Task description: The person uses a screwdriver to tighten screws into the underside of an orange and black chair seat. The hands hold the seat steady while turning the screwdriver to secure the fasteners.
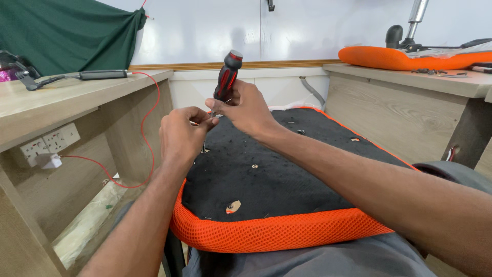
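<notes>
An upturned chair seat lies across my lap, its underside black with an orange mesh rim and several small holes. My right hand grips a screwdriver with a red and black handle, held nearly upright over the far left part of the seat. My left hand is beside it with fingertips pinched at the shaft near the tip, on something too small to make out. Both hands meet above the black fabric.
A wooden desk stands at left with a wall socket, a red cable and a black tool on top. At right another desk carries a second orange seat with a gas-lift post. A green cloth hangs behind.
</notes>
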